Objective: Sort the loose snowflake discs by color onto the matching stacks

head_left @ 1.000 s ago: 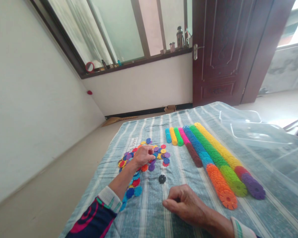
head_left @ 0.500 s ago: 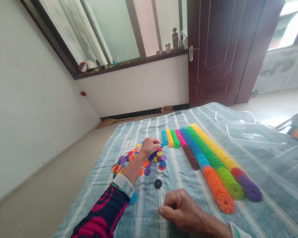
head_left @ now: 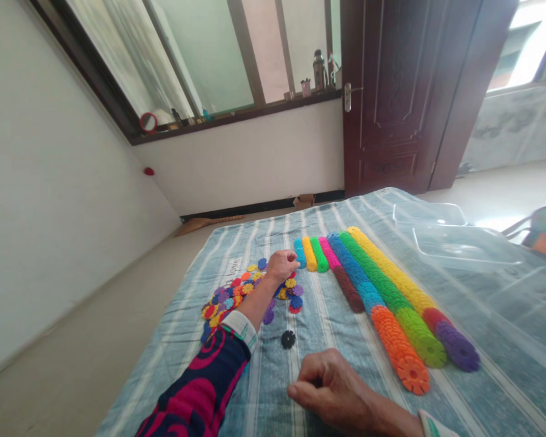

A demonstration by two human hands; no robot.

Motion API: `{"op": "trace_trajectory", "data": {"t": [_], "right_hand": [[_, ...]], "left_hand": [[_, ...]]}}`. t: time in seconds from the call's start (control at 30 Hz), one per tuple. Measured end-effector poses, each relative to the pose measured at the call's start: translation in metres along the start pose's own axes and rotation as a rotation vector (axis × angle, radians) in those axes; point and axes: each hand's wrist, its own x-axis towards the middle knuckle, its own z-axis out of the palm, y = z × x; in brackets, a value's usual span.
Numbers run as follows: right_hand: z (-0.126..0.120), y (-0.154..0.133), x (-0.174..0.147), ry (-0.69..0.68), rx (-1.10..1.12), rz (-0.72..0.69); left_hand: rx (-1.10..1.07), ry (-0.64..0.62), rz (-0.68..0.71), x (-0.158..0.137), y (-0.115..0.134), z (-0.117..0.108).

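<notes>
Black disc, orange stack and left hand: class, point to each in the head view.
Black disc [head_left: 288,339], head view, its centre.
Orange stack [head_left: 398,348], head view, middle of its ribbed side.
Left hand [head_left: 281,266], head view, its back.

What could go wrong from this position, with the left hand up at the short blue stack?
1. The left hand meets the short blue stack, which lies on its side against the yellow one; a nudge could roll or split both.
2. The sleeve lies over the loose discs and could drag them.
3. The black disc lies apart near the right hand and could be knocked.
</notes>
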Motion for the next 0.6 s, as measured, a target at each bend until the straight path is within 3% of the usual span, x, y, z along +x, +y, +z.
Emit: {"op": "trace_trajectory", "data": {"t": [0.43, 0.6], "right_hand": [[0.0001, 0.0037, 0.0005, -0.007, -0.006, 0.001], [0.0002, 0.0029, 0.0010, -0.011, -0.032, 0.014]], "left_hand": [[0.174, 0.055, 0.037, -0.0065, 0.0082, 0.0077], [0.173, 0.053, 0.058, -0.0108, 0.0006, -0.0021]]}}
